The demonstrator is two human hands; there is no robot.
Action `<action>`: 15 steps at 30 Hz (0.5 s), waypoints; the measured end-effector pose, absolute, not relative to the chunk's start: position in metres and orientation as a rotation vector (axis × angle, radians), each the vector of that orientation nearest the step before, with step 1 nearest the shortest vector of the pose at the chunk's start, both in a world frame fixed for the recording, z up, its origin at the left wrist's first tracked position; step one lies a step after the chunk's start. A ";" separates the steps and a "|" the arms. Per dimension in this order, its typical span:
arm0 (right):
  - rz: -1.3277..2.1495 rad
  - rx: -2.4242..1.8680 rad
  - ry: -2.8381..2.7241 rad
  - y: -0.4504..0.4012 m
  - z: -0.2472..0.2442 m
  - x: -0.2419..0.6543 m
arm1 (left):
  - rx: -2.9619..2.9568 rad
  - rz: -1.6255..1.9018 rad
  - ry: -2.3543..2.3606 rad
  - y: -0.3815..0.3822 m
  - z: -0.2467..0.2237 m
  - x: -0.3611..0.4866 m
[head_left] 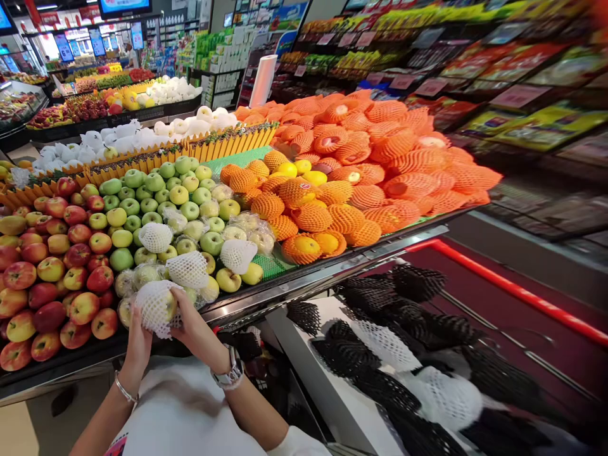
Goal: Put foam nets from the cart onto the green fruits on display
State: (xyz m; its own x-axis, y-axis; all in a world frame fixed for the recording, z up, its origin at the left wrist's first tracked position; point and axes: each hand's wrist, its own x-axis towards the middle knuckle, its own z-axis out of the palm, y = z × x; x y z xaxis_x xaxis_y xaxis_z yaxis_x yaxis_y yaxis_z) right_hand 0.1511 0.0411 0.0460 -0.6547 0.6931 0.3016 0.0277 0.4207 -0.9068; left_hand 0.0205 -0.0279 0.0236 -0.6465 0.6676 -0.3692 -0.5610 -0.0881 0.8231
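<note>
Between my two hands is a pale green apple (159,305) in a white foam net, held just over the front edge of the fruit display. My left hand (139,339) grips its left side, and my right hand (192,326) wraps round its right side with the fingers at the top. Right behind it, another white foam net (189,270) lies on the green apples (154,182). More netted fruit rests close by, along with several apples in clear plastic wrap (249,229). Red apples (78,308) are heaped to the left of my hands.
Yellow fruit in orange nets (313,216) and a large pile in orange-red nets (408,158) fill the right of the display. Its metal edge (332,266) runs in front. Below, a white box (327,354) bears black and white foam nets. Snack shelves (427,63) stand at right.
</note>
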 end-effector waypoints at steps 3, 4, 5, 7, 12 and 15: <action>1.250 -0.604 -1.992 0.047 0.048 0.157 | 0.267 1.740 1.393 -0.038 0.009 0.018; 1.254 -0.582 -1.983 0.049 0.049 0.160 | 0.302 1.718 1.403 -0.041 0.007 0.018; 1.256 -0.555 -1.959 0.051 0.050 0.164 | 0.322 1.706 1.405 -0.043 0.006 0.019; 1.224 -0.536 -1.792 0.053 0.052 0.170 | 0.318 1.705 1.401 -0.045 0.008 0.020; 1.089 -0.572 -1.606 0.054 0.063 0.176 | 0.352 1.725 1.425 -0.041 0.022 0.022; 1.171 -0.480 -2.054 0.055 0.071 0.170 | 0.366 1.676 1.510 -0.040 0.025 0.021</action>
